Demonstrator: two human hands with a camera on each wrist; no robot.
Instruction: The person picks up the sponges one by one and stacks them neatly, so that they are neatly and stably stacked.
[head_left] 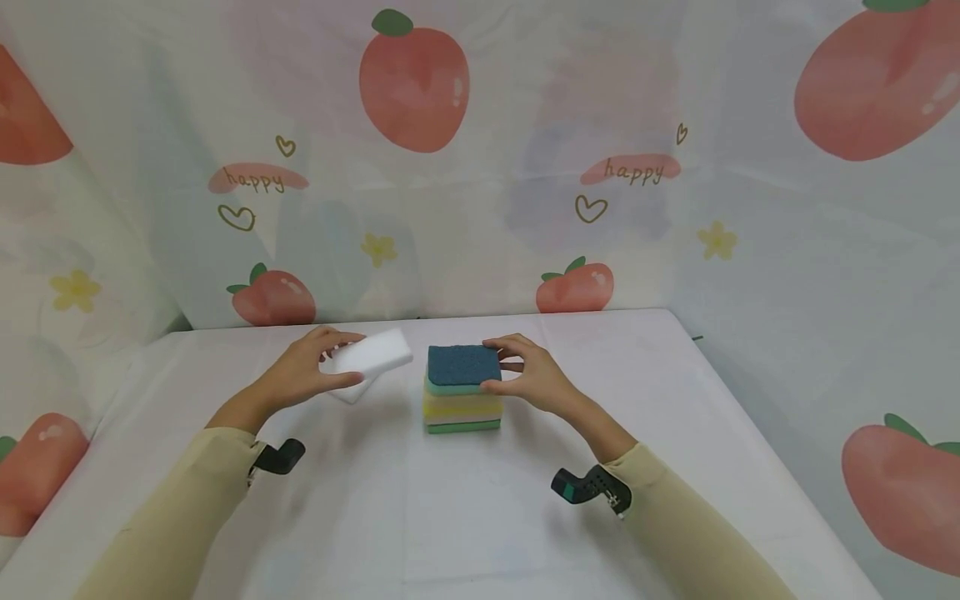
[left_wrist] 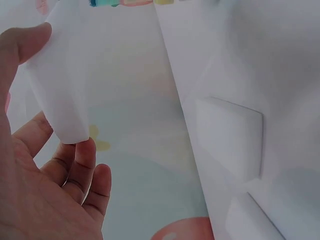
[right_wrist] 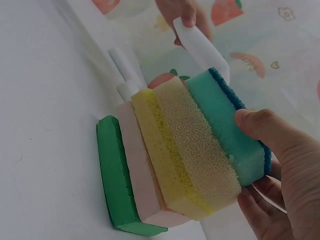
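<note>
My left hand [head_left: 309, 367] holds a white sponge block [head_left: 378, 352] above the table, left of a stack of sponges. In the left wrist view the thumb lies on one edge of the block and fingertips on the other. My right hand [head_left: 538, 375] pinches the top sponge of the stack, a teal sponge [right_wrist: 212, 117] with a dark blue scouring layer [head_left: 463, 365]. Beneath it lie a beige porous sponge [right_wrist: 195, 145], a yellow sponge [right_wrist: 160, 150], a pale pink sponge [right_wrist: 140, 172] and a green sponge [right_wrist: 117, 175] at the bottom.
Two more white blocks lie on the table, one white block [left_wrist: 227, 137] and another white block [left_wrist: 252, 220], on the left-hand side. The white-covered table [head_left: 465, 517] meets a fruit-printed cloth backdrop [head_left: 480, 225] behind and at both sides.
</note>
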